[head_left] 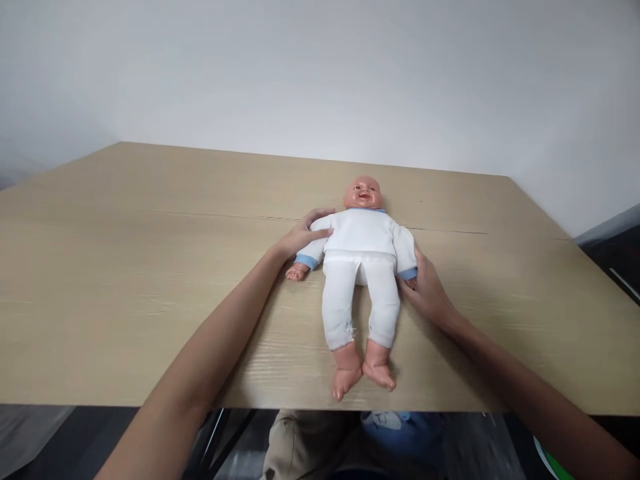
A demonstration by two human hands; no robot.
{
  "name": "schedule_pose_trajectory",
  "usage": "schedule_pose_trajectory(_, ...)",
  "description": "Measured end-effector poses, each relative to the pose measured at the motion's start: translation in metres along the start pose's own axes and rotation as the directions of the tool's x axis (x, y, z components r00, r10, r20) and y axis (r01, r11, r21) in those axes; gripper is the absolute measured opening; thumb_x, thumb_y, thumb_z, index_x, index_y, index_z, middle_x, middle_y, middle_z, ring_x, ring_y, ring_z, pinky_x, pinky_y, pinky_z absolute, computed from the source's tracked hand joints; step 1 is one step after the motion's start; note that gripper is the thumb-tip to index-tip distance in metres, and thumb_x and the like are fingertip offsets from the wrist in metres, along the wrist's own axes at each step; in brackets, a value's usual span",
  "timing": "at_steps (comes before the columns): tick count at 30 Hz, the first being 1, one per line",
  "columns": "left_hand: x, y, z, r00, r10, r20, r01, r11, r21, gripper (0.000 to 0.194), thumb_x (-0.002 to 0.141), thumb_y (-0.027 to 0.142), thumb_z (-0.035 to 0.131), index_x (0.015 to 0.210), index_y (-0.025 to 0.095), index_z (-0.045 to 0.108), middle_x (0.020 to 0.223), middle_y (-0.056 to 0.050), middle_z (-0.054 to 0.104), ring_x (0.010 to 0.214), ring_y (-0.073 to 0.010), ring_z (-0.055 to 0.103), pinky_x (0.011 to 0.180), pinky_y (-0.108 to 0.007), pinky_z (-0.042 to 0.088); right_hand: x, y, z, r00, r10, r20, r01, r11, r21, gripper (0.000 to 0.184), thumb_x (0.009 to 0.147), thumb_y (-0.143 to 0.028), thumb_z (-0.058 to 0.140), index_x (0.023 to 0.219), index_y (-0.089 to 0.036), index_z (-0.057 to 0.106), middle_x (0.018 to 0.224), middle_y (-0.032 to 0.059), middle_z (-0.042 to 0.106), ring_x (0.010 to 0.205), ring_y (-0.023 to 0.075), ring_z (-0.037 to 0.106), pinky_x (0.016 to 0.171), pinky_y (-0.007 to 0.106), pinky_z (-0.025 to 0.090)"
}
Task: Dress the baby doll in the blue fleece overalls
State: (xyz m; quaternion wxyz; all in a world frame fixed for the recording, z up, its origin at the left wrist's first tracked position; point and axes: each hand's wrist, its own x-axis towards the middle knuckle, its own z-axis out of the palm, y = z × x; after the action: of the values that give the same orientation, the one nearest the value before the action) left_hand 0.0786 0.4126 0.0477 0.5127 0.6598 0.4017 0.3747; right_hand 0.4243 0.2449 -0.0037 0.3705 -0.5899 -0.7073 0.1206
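A baby doll (360, 233) lies on its back on the wooden table, its head toward the wall and its bare feet near the front edge. It wears a white top with blue collar and cuffs, and white trousers. My left hand (307, 235) grips the sleeved arm on the left, thumb over the front and fingers behind the shoulder. On the other side, my right hand (425, 283) curls around the doll's forearm near the blue cuff; most of its fingers are hidden behind the sleeve.
The pale wooden table (150, 280) has a seam running across it. A plain light wall (320, 80) rises behind. Below the front edge show my beige-trousered leg (295, 443), something blue (405, 437) and a green item (555, 467). A dark object (615, 247) stands at the right.
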Motion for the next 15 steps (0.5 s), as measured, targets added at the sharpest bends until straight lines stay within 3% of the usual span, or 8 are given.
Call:
schedule_pose_trajectory(4,0.000,0.010,0.008,0.994,-0.003,-0.109,0.017,0.992,0.126,0.079,0.077,0.060,0.090,0.140,0.018,0.067,0.164,-0.018,0.068,0.151,-0.0351,0.064,0.134,-0.051,0.050,0.008,0.000,0.001,0.999,0.017,-0.033,-0.017,1.000,-0.021,0.095,0.104,-0.055,0.063,0.180,-0.008,0.030,0.179,0.0311,0.049,0.163,0.0462,0.052,0.136,0.068,0.042)
schedule_pose_trajectory(7,-0.003,0.018,0.006,0.982,-0.015,-0.187,0.050,0.981,0.186,0.068,0.079,0.051,0.090,0.133,0.017,0.065,0.161,-0.019,0.068,0.145,-0.0345,0.064,0.131,-0.054,0.050,-0.012,-0.007,-0.006,0.993,0.099,-0.060,-0.101,0.994,-0.036,0.097,0.102,-0.055,0.064,0.178,-0.005,0.031,0.178,0.0338,0.048,0.166,0.0468,0.048,0.140,0.068,0.036)
schedule_pose_trajectory(10,-0.021,0.035,0.006,0.964,0.009,-0.267,0.076,0.948,0.308,0.053,0.085,0.041,0.086,0.128,0.018,0.065,0.158,-0.018,0.067,0.145,-0.0353,0.062,0.132,-0.055,0.047,-0.062,-0.026,-0.020,0.975,0.202,-0.087,-0.199,0.979,0.048,0.104,0.099,-0.058,0.072,0.179,-0.008,0.026,0.181,0.0346,0.041,0.172,0.0471,0.041,0.141,0.071,0.034)
schedule_pose_trajectory(12,-0.044,0.054,0.016,0.950,0.074,-0.303,0.068,0.899,0.433,0.043,0.095,0.041,0.079,0.128,0.017,0.067,0.153,-0.018,0.070,0.147,-0.0369,0.061,0.133,-0.056,0.044,-0.107,-0.047,-0.030,0.955,0.271,-0.117,-0.249,0.953,0.175,0.102,0.102,-0.058,0.072,0.181,-0.018,0.021,0.185,0.0300,0.034,0.172,0.0429,0.044,0.139,0.070,0.041)
schedule_pose_trajectory(15,-0.102,0.085,0.060,0.920,0.223,-0.322,-0.043,0.875,0.483,0.042,0.105,0.048,0.069,0.134,0.018,0.067,0.147,-0.018,0.073,0.142,-0.0368,0.064,0.129,-0.056,0.047,-0.185,-0.073,-0.037,0.921,0.316,-0.227,-0.264,0.937,0.230,0.079,0.109,-0.049,0.069,0.176,-0.030,0.032,0.178,0.0214,0.045,0.164,0.0391,0.054,0.131,0.071,0.051)
